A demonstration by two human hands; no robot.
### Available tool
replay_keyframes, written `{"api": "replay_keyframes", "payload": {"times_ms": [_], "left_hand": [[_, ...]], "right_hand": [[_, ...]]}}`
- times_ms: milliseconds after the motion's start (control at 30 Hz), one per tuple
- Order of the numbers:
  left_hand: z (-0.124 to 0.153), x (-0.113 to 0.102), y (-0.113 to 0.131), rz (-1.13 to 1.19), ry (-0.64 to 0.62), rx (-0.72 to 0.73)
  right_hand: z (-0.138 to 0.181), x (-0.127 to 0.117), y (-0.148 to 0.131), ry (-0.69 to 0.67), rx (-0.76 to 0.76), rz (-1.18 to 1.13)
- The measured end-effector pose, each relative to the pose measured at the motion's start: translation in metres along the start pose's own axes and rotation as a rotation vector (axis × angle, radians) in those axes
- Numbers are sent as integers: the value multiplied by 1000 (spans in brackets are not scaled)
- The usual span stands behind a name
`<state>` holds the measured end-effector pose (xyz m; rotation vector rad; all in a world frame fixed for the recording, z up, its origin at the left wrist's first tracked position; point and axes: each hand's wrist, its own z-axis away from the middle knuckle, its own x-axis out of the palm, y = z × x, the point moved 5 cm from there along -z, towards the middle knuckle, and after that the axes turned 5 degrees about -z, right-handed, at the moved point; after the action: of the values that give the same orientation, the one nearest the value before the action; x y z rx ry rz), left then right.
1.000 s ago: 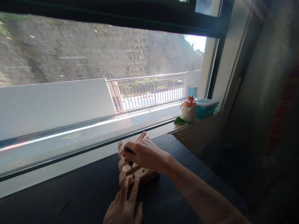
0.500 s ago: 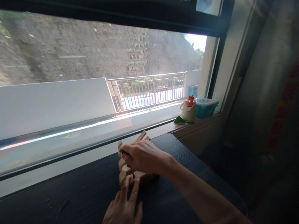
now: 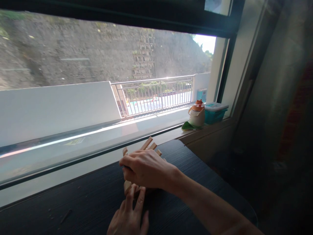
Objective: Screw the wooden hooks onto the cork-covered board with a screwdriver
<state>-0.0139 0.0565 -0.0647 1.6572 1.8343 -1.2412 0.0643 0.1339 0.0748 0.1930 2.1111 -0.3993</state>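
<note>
On the dark table is a small wooden assembly (image 3: 127,186) of pale blocks and slats, partly hidden by my hands. My right hand (image 3: 146,168) is closed above its middle, fingers curled round a slim tool with a dark handle, almost wholly covered by the hand at this moment. Wooden slats (image 3: 148,143) stick up beyond the knuckles. In front of it, my left hand (image 3: 129,212) rests with index and middle fingers stretched out. Their tips touch the assembly's near edge, and its thumb is apart from them.
The dark table (image 3: 85,202) borders a window sill (image 3: 114,156). A thin dark stick-like piece (image 3: 65,216) and crumbs lie at the left. On the sill at right stand a cream bottle (image 3: 197,117) with an orange top, a green leaf-shaped item (image 3: 189,126) and a lidded teal box (image 3: 215,114).
My right hand has lowered and turned over the assembly, covering the tool's shaft that showed before. More slats show behind it. My left hand stays nearly in place.
</note>
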Motion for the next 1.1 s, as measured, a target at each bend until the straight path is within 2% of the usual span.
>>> {"api": "replay_keyframes", "payload": {"times_ms": [133, 400, 533, 700, 833, 1100], "left_hand": [[-1, -1, 0, 5, 1, -9], [-1, -5, 2, 6, 17, -17], [-1, -5, 1, 7, 23, -11], [-1, -2, 0, 23, 22, -6], [0, -2, -1, 19, 30, -16], [-1, -5, 1, 32, 10, -29]], "right_hand": [[0, 1, 2, -46, 2, 9], [-3, 2, 25, -9, 130, 48], [-1, 0, 18, 0, 120, 48], [2, -2, 0, -43, -3, -2], [3, -2, -4, -76, -61, -46], [-1, 3, 12, -32, 63, 1]]}}
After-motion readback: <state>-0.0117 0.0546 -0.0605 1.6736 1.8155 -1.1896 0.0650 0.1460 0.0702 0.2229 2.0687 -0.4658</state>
